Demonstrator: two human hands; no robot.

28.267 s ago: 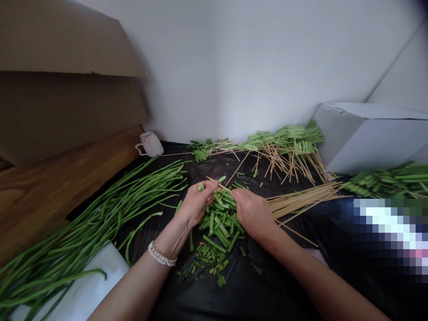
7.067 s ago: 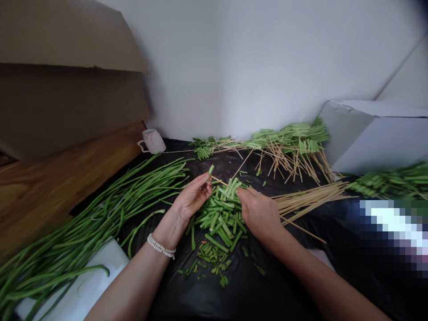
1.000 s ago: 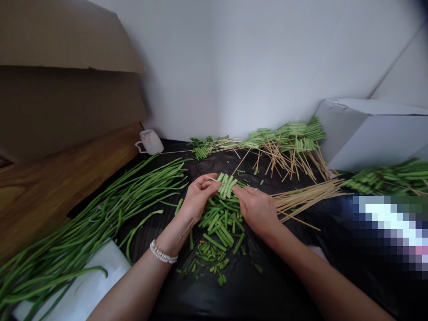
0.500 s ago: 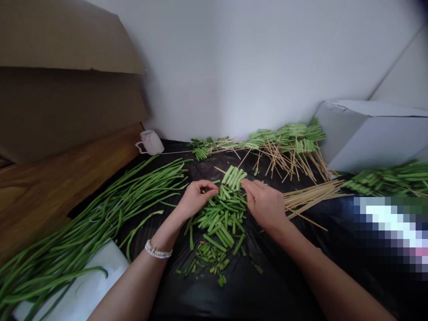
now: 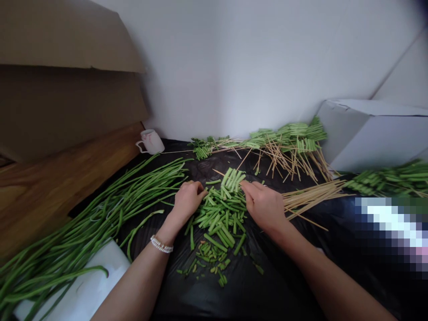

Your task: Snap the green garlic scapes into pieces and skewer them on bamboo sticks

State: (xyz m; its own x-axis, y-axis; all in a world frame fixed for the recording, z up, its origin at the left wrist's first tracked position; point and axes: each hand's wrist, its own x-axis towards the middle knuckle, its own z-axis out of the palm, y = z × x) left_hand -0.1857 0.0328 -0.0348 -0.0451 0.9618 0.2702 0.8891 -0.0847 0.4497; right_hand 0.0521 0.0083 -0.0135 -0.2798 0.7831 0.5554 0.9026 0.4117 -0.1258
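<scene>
My right hand (image 5: pixel 265 203) is closed on a bamboo skewer (image 5: pixel 219 172), whose pointed end sticks out to the left. Several cut green bean pieces (image 5: pixel 230 180) sit side by side along that skewer. Beneath is a loose pile of cut bean pieces (image 5: pixel 219 218) on black plastic sheeting. My left hand (image 5: pixel 187 200), with a white beaded bracelet at the wrist, is at the pile's upper left edge. Its fingers are curled together; what is between them, if anything, is hidden. One single bean piece (image 5: pixel 213 182) lies just beyond its fingertips.
Long whole beans (image 5: pixel 133 191) stretch along the left, partly over a white board (image 5: pixel 96 276). A mug (image 5: pixel 152 141) stands by the wall. Loaded skewers (image 5: pixel 290 133) lie at the back, bare skewers (image 5: pixel 310 198) at right. A white box (image 5: pixel 374 133) and a cardboard box (image 5: pixel 67 89) flank the area.
My left hand has moved left and slightly down, away from the skewer to the pile's edge. My right hand and the loaded skewer have hardly moved.
</scene>
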